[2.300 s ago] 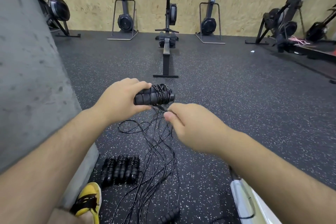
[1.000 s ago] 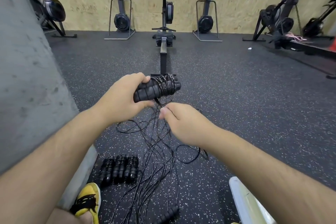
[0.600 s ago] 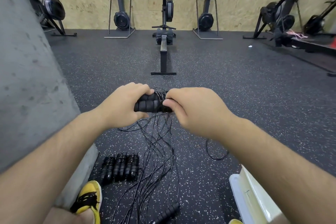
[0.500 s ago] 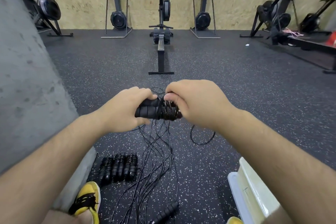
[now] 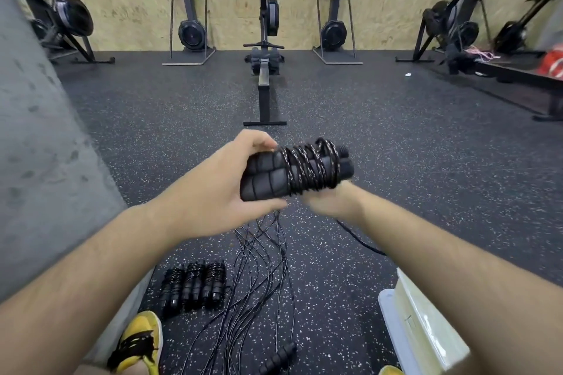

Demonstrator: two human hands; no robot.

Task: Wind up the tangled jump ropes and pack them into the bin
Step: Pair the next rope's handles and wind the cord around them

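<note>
Left grip (image 5: 213, 192) holds the paired black foam handles (image 5: 265, 179), cord (image 5: 304, 167) coiled round them; right grip (image 5: 326, 202), blurred, state unclear, has dropped from above to beneath them.

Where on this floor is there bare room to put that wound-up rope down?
Bare floor for the held rope lies between the loose cords and the bin, and wider stretches flank the rowing machine. Crowded: beside the yellow shoe, where three wound bundles sit next to the cords.
</note>
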